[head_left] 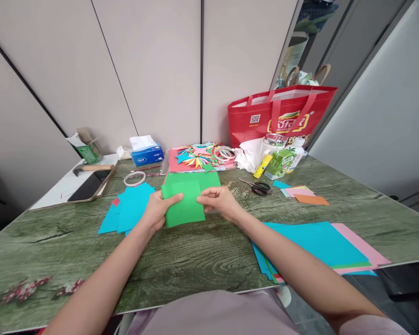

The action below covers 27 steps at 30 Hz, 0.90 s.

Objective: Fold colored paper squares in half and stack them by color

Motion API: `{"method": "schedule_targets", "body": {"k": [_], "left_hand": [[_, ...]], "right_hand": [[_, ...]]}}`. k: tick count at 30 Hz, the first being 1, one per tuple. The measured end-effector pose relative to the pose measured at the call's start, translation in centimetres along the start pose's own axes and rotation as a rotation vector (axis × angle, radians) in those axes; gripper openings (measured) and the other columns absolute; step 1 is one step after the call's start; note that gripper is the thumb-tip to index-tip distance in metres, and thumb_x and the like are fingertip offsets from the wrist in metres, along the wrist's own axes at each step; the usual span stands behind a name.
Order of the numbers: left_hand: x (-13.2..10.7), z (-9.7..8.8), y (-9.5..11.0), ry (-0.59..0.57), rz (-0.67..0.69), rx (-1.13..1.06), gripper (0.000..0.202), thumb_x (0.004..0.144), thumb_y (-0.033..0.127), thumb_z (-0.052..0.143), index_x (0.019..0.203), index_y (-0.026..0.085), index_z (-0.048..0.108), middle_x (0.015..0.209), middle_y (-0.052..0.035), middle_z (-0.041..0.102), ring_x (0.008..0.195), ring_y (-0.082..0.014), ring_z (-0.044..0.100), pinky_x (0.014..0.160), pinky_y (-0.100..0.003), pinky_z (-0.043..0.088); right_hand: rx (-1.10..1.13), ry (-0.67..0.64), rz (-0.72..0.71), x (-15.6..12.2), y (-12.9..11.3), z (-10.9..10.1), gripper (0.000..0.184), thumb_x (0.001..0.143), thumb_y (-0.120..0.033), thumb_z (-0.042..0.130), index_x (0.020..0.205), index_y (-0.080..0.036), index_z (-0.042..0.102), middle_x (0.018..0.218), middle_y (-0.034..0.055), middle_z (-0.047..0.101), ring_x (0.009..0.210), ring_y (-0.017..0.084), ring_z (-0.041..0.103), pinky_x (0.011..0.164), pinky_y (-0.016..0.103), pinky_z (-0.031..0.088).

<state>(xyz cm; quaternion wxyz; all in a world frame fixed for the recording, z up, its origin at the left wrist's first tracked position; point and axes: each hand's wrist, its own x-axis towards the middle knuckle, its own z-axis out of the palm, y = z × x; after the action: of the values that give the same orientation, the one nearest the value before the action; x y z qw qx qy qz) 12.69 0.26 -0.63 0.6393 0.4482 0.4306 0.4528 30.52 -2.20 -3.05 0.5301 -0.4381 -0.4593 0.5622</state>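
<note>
Above the middle of the table, a green sheet of paper (185,210) is held up between both hands. My left hand (158,207) grips its left edge, thumb lying across the front. On the opposite edge, my right hand (218,200) pinches the paper between thumb and fingers. Behind it lies more green paper (209,178), partly hidden by the held sheet. Several blue sheets (134,204) lie beside my left hand, with a small red scrap (116,201) among them. Black-handled scissors (260,187) rest beyond my right hand.
A stack of coloured paper (310,244) lies under my right forearm. Paper scraps (300,193), a glue stick (263,166), a green carton (280,164) and a red bag (251,116) stand right. Left are a tape roll (134,178), tissue pack (147,155) and phone (91,185). Colourful paper cutouts (197,158) lie behind.
</note>
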Motion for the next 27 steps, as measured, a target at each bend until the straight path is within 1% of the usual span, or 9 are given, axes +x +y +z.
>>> {"method": "schedule_targets", "body": {"k": [5, 7, 12, 16, 19, 27], "left_hand": [[0.2, -0.19, 0.19, 0.041, -0.07, -0.028, 0.04, 0.046, 0.02, 0.08, 0.082, 0.01, 0.064, 0.077, -0.0099, 0.07, 0.065, -0.0213, 0.066, 0.062, -0.031, 0.054], [0.24, -0.23, 0.23, 0.039, -0.099, -0.034, 0.039, 0.046, 0.019, 0.079, 0.081, 0.01, 0.064, 0.077, -0.0102, 0.07, 0.067, -0.0227, 0.066, 0.062, -0.032, 0.054], [0.33, -0.35, 0.17, 0.007, -0.139, -0.043, 0.04, 0.047, 0.019, 0.079, 0.083, 0.011, 0.064, 0.079, -0.0112, 0.07, 0.069, -0.025, 0.066, 0.061, -0.034, 0.055], [0.35, -0.34, 0.18, 0.002, -0.147, -0.048, 0.04, 0.047, 0.019, 0.079, 0.083, 0.011, 0.064, 0.079, -0.0112, 0.07, 0.069, -0.0246, 0.066, 0.062, -0.034, 0.055], [0.3, -0.29, 0.28, 0.003, -0.15, -0.052, 0.039, 0.048, 0.018, 0.079, 0.083, 0.011, 0.064, 0.079, -0.0109, 0.07, 0.069, -0.0242, 0.066, 0.063, -0.033, 0.055], [0.37, -0.31, 0.26, 0.002, -0.149, -0.05, 0.038, 0.049, 0.019, 0.078, 0.083, 0.011, 0.065, 0.08, -0.0112, 0.07, 0.071, -0.0251, 0.066, 0.064, -0.034, 0.055]], "right_hand": [[-0.036, -0.144, 0.076, -0.19, 0.13, 0.04, 0.033, 0.046, -0.039, 0.077, 0.058, -0.013, 0.059, 0.046, -0.0046, 0.056, 0.04, 0.007, 0.05, 0.041, 0.022, 0.049], [-0.049, -0.167, 0.105, -0.21, 0.13, 0.05, 0.034, 0.047, -0.04, 0.076, 0.057, -0.012, 0.059, 0.044, -0.0046, 0.055, 0.039, 0.006, 0.05, 0.04, 0.022, 0.05], [-0.048, -0.159, 0.149, -0.16, 0.16, 0.01, 0.036, 0.045, -0.042, 0.077, 0.056, -0.012, 0.058, 0.043, -0.0039, 0.055, 0.038, 0.007, 0.052, 0.038, 0.02, 0.049], [-0.042, -0.154, 0.142, -0.11, 0.2, 0.04, 0.036, 0.044, -0.04, 0.077, 0.056, -0.012, 0.058, 0.044, -0.0038, 0.056, 0.038, 0.007, 0.052, 0.038, 0.02, 0.05], [-0.039, -0.127, 0.135, -0.12, 0.19, 0.12, 0.035, 0.044, -0.038, 0.078, 0.056, -0.012, 0.058, 0.043, -0.0045, 0.055, 0.038, 0.007, 0.051, 0.038, 0.02, 0.05], [-0.028, -0.095, 0.112, -0.09, 0.35, 0.14, 0.036, 0.042, -0.037, 0.078, 0.056, -0.012, 0.058, 0.044, -0.0053, 0.055, 0.037, 0.005, 0.049, 0.038, 0.02, 0.049]]}}
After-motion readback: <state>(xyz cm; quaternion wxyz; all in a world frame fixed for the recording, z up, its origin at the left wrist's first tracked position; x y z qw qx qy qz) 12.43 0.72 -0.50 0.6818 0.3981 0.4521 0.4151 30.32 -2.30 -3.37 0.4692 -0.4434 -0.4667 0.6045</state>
